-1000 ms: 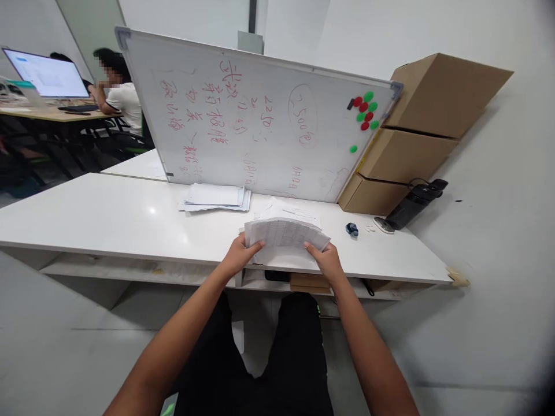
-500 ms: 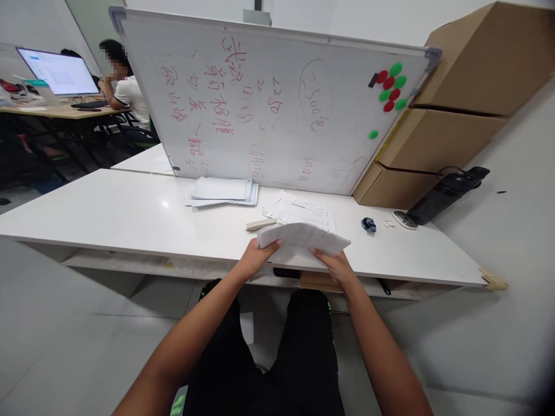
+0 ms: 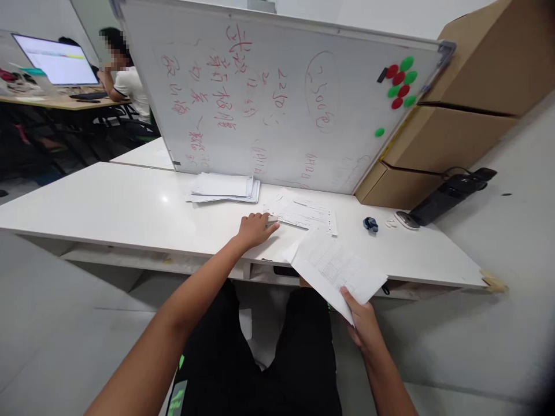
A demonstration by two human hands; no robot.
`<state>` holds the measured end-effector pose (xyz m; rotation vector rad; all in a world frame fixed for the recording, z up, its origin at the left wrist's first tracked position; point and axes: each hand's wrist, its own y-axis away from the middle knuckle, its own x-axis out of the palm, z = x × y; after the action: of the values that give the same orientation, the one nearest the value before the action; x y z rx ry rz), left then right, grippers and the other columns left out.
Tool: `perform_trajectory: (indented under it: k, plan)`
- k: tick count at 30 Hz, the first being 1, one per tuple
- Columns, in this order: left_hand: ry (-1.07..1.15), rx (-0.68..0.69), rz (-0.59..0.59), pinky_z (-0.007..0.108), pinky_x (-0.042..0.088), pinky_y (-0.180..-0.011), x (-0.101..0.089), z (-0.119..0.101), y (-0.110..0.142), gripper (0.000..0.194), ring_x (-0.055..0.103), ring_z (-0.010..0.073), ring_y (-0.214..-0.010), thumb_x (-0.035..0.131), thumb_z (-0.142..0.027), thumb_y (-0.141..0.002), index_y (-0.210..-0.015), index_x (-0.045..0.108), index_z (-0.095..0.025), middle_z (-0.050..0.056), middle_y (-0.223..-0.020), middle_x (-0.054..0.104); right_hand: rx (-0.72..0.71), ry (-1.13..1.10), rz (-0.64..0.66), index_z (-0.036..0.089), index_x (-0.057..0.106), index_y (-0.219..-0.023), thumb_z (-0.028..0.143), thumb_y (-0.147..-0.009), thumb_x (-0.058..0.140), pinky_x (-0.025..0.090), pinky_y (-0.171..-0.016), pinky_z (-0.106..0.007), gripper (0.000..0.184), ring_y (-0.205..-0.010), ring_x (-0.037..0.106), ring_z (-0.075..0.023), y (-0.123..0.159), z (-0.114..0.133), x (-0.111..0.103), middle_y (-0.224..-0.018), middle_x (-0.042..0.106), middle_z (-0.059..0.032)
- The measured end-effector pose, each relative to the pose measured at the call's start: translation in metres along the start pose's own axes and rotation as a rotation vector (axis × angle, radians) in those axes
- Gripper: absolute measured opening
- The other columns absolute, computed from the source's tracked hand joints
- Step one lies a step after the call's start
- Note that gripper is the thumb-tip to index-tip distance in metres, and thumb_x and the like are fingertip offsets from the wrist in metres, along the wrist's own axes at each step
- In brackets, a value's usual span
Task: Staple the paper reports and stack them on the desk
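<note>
My left hand [image 3: 255,230] reaches over a pale beige stapler [image 3: 272,219] on the white desk, fingers curled across it and thumb out to the right. Only the stapler's right end shows past the hand. In my right hand [image 3: 362,320] is a small sheaf of printed paper sheets [image 3: 333,263], pinched at its lower right corner with the thumb on top. The sheets tilt over the desk's front edge. Just behind them, more loose printed papers [image 3: 303,212] lie flat on the desk.
A stack of papers [image 3: 223,186] lies left of the loose sheets. Behind stands a whiteboard [image 3: 277,104] with magnets. To the right are a small dark blue object [image 3: 370,225], a mouse [image 3: 406,220], a black bottle [image 3: 451,193] and cardboard boxes [image 3: 466,136]. A person [image 3: 130,92] sits at the far left.
My left hand has let go of the sheets and moved up to the stapler. My right hand has brought the sheets down and to the right, turning their printed side up.
</note>
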<state>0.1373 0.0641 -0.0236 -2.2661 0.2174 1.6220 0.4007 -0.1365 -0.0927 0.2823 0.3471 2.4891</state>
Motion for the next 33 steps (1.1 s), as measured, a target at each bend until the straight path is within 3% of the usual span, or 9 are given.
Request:
perform_trajectory:
  k: [2,4,9,15,17,19,23,26,33]
  plan:
    - [-0.108,0.024,0.032,0.045,0.038,-0.091,0.008,0.005,0.0,0.045,0.051,0.0324,-0.113,0.033,-0.051,-0.095,-0.118,0.054,-0.019,0.015,-0.119,0.059,0.086,-0.009,0.05,0.015,0.066,-0.109,0.037,-0.063,0.082,0.057,-0.049,-0.023,0.054,-0.075,0.07,-0.0197,0.008,-0.007,-0.005,-0.1,0.073,-0.0065]
    - [-0.142,0.098,0.036,0.042,0.04,-0.086,0.011,0.01,0.006,0.041,0.052,0.0301,-0.108,0.028,-0.047,-0.097,-0.11,0.056,-0.02,0.013,-0.113,0.06,0.148,0.003,0.097,0.015,0.065,-0.108,0.037,-0.064,0.082,0.049,-0.036,-0.02,0.052,-0.059,0.065,-0.0157,0.014,-0.008,-0.006,-0.091,0.074,-0.0051]
    - [-0.061,0.256,0.117,0.037,0.04,-0.081,-0.005,0.025,0.025,0.042,0.055,0.0251,-0.098,0.022,-0.045,-0.098,-0.103,0.058,-0.023,0.008,-0.105,0.061,0.208,0.054,0.212,0.016,0.064,-0.11,0.038,-0.067,0.08,0.043,-0.033,-0.018,0.051,-0.048,0.056,-0.0096,0.017,0.008,0.008,-0.086,0.073,-0.004]
    - [0.042,0.126,0.192,0.038,0.042,-0.08,-0.02,0.024,0.019,0.06,0.059,0.0244,-0.09,0.01,-0.052,-0.097,-0.091,0.062,-0.024,0.006,-0.093,0.065,0.19,0.109,0.324,0.014,0.065,-0.107,0.036,-0.068,0.08,0.035,-0.03,-0.017,0.047,-0.045,0.049,-0.0081,0.008,0.018,0.038,-0.08,0.071,-0.0052]
    - [0.066,0.113,0.176,0.039,0.043,-0.083,-0.017,0.018,0.011,0.061,0.059,0.0252,-0.095,0.01,-0.055,-0.096,-0.093,0.063,-0.024,0.006,-0.097,0.066,0.187,0.113,0.324,0.013,0.066,-0.105,0.035,-0.068,0.08,0.033,-0.029,-0.017,0.045,-0.043,0.046,-0.0075,0.006,0.018,0.043,-0.076,0.07,-0.0046]
    - [0.075,0.131,0.123,0.042,0.042,-0.092,-0.011,0.013,0.003,0.058,0.053,0.0274,-0.113,0.016,-0.057,-0.095,-0.1,0.063,-0.024,0.007,-0.114,0.063,0.189,0.109,0.316,0.014,0.066,-0.104,0.034,-0.068,0.08,0.033,-0.029,-0.017,0.044,-0.043,0.046,-0.0075,0.006,0.017,0.045,-0.075,0.07,-0.0039]
    - [0.122,0.085,0.042,0.049,0.024,-0.111,0.005,0.01,-0.008,0.057,0.013,0.0325,-0.143,0.028,-0.063,-0.091,-0.123,0.055,-0.024,0.009,-0.152,0.03,0.191,0.109,0.324,0.016,0.066,-0.104,0.036,-0.068,0.079,0.037,-0.031,-0.017,0.043,-0.046,0.048,-0.0079,0.007,0.018,0.041,-0.083,0.07,-0.0048]
    - [0.178,0.028,0.057,0.052,0.02,-0.113,0.012,0.012,-0.01,0.065,0.003,0.0345,-0.145,0.026,-0.067,-0.089,-0.129,0.051,-0.021,0.012,-0.155,0.021,0.214,0.1,0.334,0.017,0.066,-0.104,0.037,-0.068,0.08,0.039,-0.031,-0.017,0.044,-0.047,0.049,-0.0079,0.007,0.018,0.037,-0.086,0.07,-0.0049]
    - [0.215,0.0,0.073,0.051,0.019,-0.114,0.016,0.012,-0.008,0.069,0.005,0.0318,-0.145,0.023,-0.07,-0.088,-0.129,0.051,-0.021,0.01,-0.153,0.028,0.272,0.038,0.379,0.019,0.064,-0.106,0.032,-0.064,0.083,0.034,-0.027,-0.013,0.047,-0.043,0.045,-0.0049,0.007,0.002,0.04,-0.083,0.068,-0.0016]
